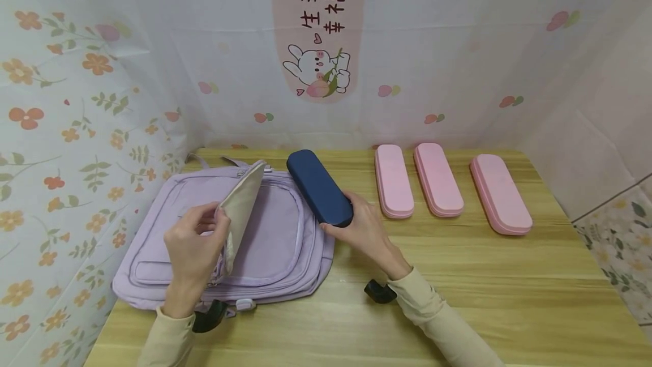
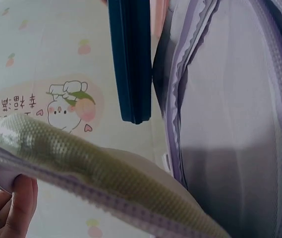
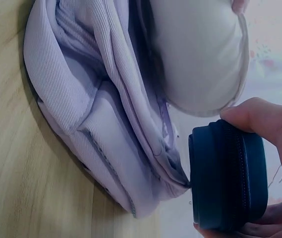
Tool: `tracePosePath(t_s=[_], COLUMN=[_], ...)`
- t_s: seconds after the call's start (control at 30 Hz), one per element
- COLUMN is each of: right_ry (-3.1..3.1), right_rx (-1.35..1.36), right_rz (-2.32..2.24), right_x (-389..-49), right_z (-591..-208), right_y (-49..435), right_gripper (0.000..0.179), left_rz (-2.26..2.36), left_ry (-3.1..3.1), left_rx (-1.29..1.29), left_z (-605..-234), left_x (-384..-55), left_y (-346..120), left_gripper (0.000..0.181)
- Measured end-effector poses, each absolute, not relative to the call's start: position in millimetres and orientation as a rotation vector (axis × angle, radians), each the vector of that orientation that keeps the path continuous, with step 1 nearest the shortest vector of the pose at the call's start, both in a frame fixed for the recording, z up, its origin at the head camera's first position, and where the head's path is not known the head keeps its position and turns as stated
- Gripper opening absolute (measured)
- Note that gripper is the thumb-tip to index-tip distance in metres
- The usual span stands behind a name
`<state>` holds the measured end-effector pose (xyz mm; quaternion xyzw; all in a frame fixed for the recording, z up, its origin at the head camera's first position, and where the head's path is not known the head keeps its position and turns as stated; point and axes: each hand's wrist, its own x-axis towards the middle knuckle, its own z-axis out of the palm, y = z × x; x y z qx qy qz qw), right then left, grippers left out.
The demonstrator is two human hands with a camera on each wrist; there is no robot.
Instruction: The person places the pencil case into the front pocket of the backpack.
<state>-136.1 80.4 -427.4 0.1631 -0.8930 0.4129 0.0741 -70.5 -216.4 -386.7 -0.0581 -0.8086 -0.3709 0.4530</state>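
Beige sleeves (image 1: 448, 321) sat nearest. Left grip (image 1: 196, 239) pinched raised flap (image 1: 245, 200) of lilac bag (image 1: 204, 186); right grip (image 1: 365, 231) held blue case (image 1: 318, 186) by near end, at bag's right edge. Case's long axis ran forward-left from right grip, nearer of the two; open pocket (image 1: 275, 228) lay left of case.

ROOM: between raised flap (image 1: 241, 208) and backpack (image 1: 277, 231); tabletop (image 1: 458, 276) in front of pink cases (image 1: 395, 180); OBSTACLE: left hand (image 1: 197, 239) at flap
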Motion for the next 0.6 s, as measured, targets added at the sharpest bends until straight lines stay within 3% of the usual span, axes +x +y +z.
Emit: tracePosePath(t_s=[0.6], right_ry=[-2.714], right_rx=[0.768], right_rz=[1.203], right_x=[-126], right_z=[-430], right_y=[86], right_gripper=[0.083], left_rz=[-0.974], left_ry=[-2.011], left_rx=[-0.052], left_z=[-384], left_x=[-69], left_y=[-229], left_gripper=[0.013])
